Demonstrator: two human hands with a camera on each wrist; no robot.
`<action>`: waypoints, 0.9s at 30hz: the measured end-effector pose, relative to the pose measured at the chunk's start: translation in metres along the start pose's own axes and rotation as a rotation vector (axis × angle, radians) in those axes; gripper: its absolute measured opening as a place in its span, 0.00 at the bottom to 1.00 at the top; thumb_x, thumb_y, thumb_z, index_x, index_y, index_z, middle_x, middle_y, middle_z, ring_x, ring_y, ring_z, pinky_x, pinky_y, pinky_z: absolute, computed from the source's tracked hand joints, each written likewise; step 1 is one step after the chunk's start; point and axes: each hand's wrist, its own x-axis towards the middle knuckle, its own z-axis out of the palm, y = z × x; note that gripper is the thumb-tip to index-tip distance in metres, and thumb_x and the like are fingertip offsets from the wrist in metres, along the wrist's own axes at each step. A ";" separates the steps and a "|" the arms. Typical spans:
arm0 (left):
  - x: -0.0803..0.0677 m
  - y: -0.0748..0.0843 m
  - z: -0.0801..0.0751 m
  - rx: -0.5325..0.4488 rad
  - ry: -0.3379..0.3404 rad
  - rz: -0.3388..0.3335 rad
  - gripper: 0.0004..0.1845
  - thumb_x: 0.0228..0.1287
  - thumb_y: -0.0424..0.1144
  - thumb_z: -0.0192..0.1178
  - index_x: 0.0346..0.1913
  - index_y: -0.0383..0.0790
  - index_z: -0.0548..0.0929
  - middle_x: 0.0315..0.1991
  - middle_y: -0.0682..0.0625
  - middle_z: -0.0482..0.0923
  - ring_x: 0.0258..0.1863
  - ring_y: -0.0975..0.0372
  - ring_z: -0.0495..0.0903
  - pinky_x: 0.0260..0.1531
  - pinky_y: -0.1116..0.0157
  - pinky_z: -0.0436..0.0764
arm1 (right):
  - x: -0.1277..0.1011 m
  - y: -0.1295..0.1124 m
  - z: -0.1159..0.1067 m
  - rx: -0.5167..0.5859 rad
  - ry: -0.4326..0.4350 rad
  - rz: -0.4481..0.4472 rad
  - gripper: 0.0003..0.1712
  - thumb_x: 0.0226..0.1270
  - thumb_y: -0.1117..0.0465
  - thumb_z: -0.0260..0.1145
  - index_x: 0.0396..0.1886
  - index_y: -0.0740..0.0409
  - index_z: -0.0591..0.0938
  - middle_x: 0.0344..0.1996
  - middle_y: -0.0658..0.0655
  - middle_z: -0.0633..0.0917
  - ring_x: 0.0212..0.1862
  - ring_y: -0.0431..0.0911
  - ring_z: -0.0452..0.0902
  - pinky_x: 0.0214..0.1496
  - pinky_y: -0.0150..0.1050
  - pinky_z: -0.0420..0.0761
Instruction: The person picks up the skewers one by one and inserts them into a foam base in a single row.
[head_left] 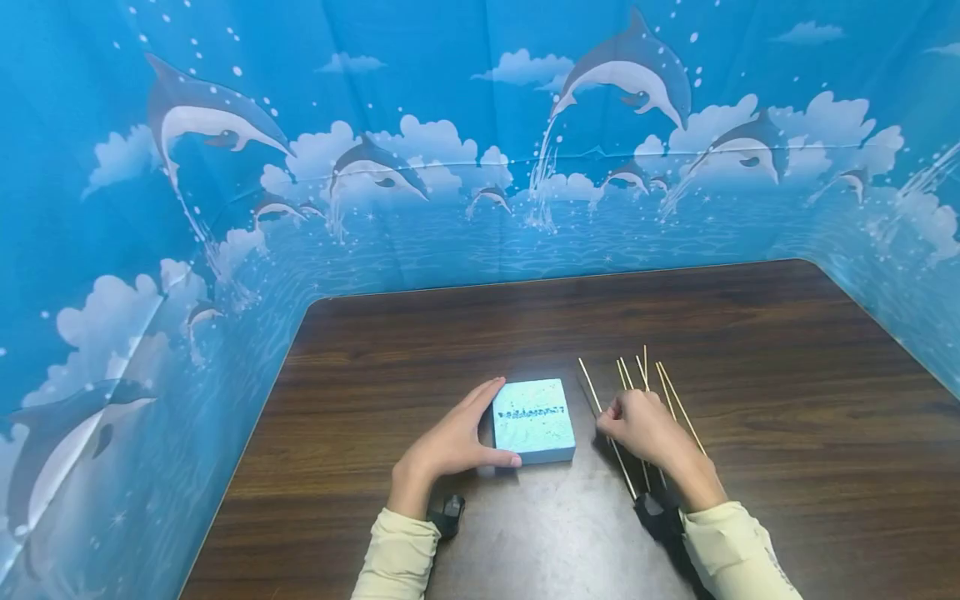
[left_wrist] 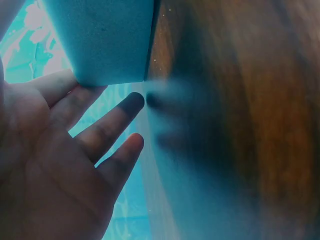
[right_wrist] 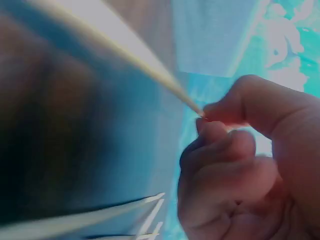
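Observation:
A light-blue foam block (head_left: 532,429) with a dark speckled line across its top lies flat on the table. My left hand (head_left: 450,437) holds it at its left side, thumb on the front edge and fingertips by the back left corner. In the left wrist view, the other fingers spread below the block (left_wrist: 107,40). To the right of the block, my right hand (head_left: 648,425) pinches a thin wooden skewer (head_left: 588,382) between thumb and forefinger. The right wrist view shows this skewer (right_wrist: 150,72) running into the pinch, with the remaining fingers curled.
Several more skewers (head_left: 678,400) lie beneath and beside the right hand, roughly side by side. The dark wood table (head_left: 420,342) is bordered by a blue dolphin-print cloth (head_left: 450,225). Black wrist cameras (head_left: 447,517) sit under both wrists.

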 end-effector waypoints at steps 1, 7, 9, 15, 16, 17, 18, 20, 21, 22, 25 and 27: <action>0.000 0.000 0.000 -0.002 0.000 -0.001 0.62 0.45 0.58 0.77 0.80 0.49 0.50 0.80 0.50 0.48 0.78 0.54 0.50 0.73 0.49 0.57 | 0.000 -0.002 -0.003 0.032 0.012 0.000 0.07 0.53 0.67 0.61 0.17 0.56 0.77 0.14 0.48 0.74 0.17 0.39 0.68 0.18 0.33 0.70; -0.001 -0.001 -0.001 -0.007 -0.005 -0.008 0.62 0.46 0.57 0.77 0.80 0.50 0.50 0.80 0.50 0.47 0.78 0.54 0.49 0.73 0.49 0.57 | 0.000 -0.020 -0.015 0.139 0.101 -0.033 0.02 0.55 0.67 0.61 0.25 0.60 0.78 0.14 0.49 0.78 0.14 0.39 0.74 0.15 0.32 0.74; -0.001 -0.001 0.000 -0.007 -0.008 -0.012 0.62 0.46 0.57 0.77 0.80 0.50 0.49 0.80 0.50 0.47 0.78 0.55 0.49 0.73 0.49 0.58 | 0.000 -0.027 -0.018 0.133 0.160 -0.071 0.02 0.54 0.66 0.61 0.25 0.60 0.78 0.13 0.48 0.78 0.13 0.38 0.73 0.16 0.32 0.72; 0.000 -0.002 0.001 -0.006 -0.014 -0.008 0.62 0.45 0.58 0.77 0.80 0.50 0.50 0.80 0.50 0.47 0.78 0.55 0.49 0.73 0.49 0.58 | 0.005 -0.052 -0.024 0.112 0.418 -0.277 0.02 0.47 0.67 0.63 0.21 0.56 0.78 0.13 0.45 0.77 0.17 0.35 0.69 0.21 0.29 0.70; 0.000 -0.002 0.001 -0.007 -0.013 -0.006 0.62 0.45 0.58 0.77 0.80 0.50 0.50 0.80 0.50 0.47 0.78 0.55 0.49 0.73 0.49 0.58 | 0.007 -0.056 -0.024 0.121 0.454 -0.328 0.03 0.46 0.68 0.63 0.21 0.56 0.78 0.14 0.45 0.77 0.18 0.35 0.69 0.22 0.28 0.70; 0.000 -0.002 0.001 -0.006 -0.011 -0.006 0.62 0.45 0.58 0.77 0.80 0.50 0.50 0.80 0.50 0.47 0.78 0.55 0.49 0.73 0.49 0.58 | 0.009 -0.060 -0.023 0.135 0.480 -0.381 0.05 0.46 0.69 0.63 0.21 0.56 0.78 0.15 0.46 0.77 0.19 0.35 0.70 0.22 0.27 0.70; 0.000 -0.002 0.001 -0.006 -0.008 -0.008 0.62 0.45 0.58 0.77 0.80 0.50 0.50 0.80 0.50 0.48 0.78 0.55 0.49 0.73 0.50 0.58 | 0.011 -0.065 -0.022 0.148 0.501 -0.430 0.06 0.46 0.71 0.63 0.21 0.56 0.78 0.15 0.46 0.78 0.19 0.35 0.70 0.22 0.26 0.71; 0.000 -0.002 0.001 -0.005 -0.006 -0.007 0.62 0.45 0.58 0.77 0.80 0.50 0.50 0.80 0.51 0.48 0.78 0.56 0.49 0.73 0.51 0.58 | 0.015 -0.073 -0.018 0.177 0.521 -0.514 0.07 0.47 0.72 0.63 0.22 0.56 0.78 0.17 0.47 0.78 0.20 0.34 0.71 0.23 0.25 0.72; 0.000 -0.002 0.001 -0.003 -0.006 -0.008 0.62 0.45 0.58 0.77 0.80 0.50 0.50 0.80 0.51 0.48 0.78 0.57 0.49 0.74 0.51 0.58 | 0.017 -0.076 -0.015 0.196 0.519 -0.546 0.07 0.48 0.73 0.63 0.22 0.56 0.78 0.17 0.47 0.78 0.21 0.34 0.72 0.23 0.25 0.73; 0.000 -0.002 0.001 -0.004 -0.006 -0.007 0.62 0.45 0.58 0.77 0.80 0.50 0.50 0.80 0.51 0.48 0.78 0.57 0.50 0.74 0.52 0.58 | 0.019 -0.079 -0.013 0.214 0.516 -0.572 0.08 0.49 0.73 0.63 0.22 0.57 0.78 0.18 0.47 0.78 0.21 0.34 0.73 0.23 0.25 0.75; 0.001 -0.002 0.001 -0.012 -0.004 0.000 0.62 0.45 0.58 0.77 0.80 0.49 0.50 0.80 0.52 0.49 0.77 0.58 0.50 0.74 0.52 0.58 | 0.023 -0.088 -0.004 0.251 0.494 -0.617 0.08 0.52 0.74 0.64 0.24 0.58 0.79 0.19 0.47 0.79 0.22 0.35 0.75 0.24 0.27 0.79; 0.001 -0.002 0.001 -0.022 -0.001 0.005 0.62 0.45 0.57 0.78 0.80 0.49 0.51 0.79 0.52 0.50 0.77 0.58 0.51 0.73 0.52 0.59 | 0.026 -0.092 0.001 0.264 0.479 -0.625 0.07 0.53 0.74 0.64 0.25 0.58 0.79 0.20 0.48 0.80 0.23 0.36 0.77 0.26 0.30 0.81</action>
